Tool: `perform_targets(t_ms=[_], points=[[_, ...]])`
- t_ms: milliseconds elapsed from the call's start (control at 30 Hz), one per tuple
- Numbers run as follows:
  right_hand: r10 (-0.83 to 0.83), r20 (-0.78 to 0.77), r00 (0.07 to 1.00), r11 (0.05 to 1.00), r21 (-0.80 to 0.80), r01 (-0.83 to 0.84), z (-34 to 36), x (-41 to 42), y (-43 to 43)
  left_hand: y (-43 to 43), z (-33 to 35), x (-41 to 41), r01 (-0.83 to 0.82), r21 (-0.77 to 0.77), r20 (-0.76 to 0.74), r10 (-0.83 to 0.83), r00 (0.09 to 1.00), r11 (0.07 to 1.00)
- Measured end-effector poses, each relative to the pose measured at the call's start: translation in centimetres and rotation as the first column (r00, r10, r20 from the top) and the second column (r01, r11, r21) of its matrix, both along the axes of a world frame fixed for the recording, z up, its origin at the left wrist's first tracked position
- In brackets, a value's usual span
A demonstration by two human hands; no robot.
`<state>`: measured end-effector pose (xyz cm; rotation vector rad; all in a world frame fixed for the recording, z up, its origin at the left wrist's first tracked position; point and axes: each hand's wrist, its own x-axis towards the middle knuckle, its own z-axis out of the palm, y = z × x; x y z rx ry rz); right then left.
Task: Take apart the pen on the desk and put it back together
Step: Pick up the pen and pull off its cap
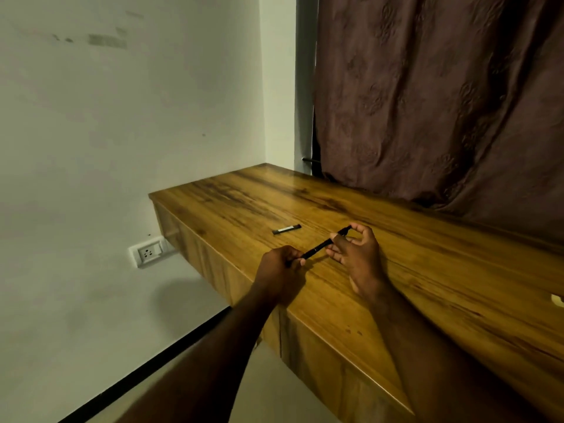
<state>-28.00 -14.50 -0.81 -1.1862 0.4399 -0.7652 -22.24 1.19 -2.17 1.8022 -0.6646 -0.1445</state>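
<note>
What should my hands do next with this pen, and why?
Probably twist the pen at its ends in opposite directions to unscrew it: the left hand grips one end, the right hand pinches the other, and a small dark piece already lies on the desk.

The near end of the pen [317, 248] is buried in the curled fingers of the left hand [282, 264], and the thumb of the right hand [357, 251] covers a short stretch of its far half, so I cannot read any joint there. The small dark piece [287, 229] with a pale end lying on the desk [427, 270] is too small for me to identify. The right edge cuts a pale object [558, 300] to a sliver, and the frame also crops the desk, both forearms and the curtain [442, 102].
</note>
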Motion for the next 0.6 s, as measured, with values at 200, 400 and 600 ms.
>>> perform_targets(t_ms=[200, 400, 600], points=[[-0.004, -0.049, 0.999, 0.998, 0.061, 0.007, 0.1, 2.4, 0.3, -0.5, -0.2, 1.0, -0.164, 0.138, 0.315, 0.114, 0.942, 0.977], [-0.032, -0.026, 0.999, 0.993, 0.109, 0.035, 0.3, 4.3, 0.6, -0.8, -0.4, 1.3, -0.205, 0.093, 0.203, 0.182, 0.962, 0.974], [-0.083, -0.021, 0.996, 0.984, 0.157, 0.085, 0.2, 4.7, 0.2, -0.5, -0.3, 3.2, -0.186, 0.090, 0.117, 0.175, 0.978, 0.978]])
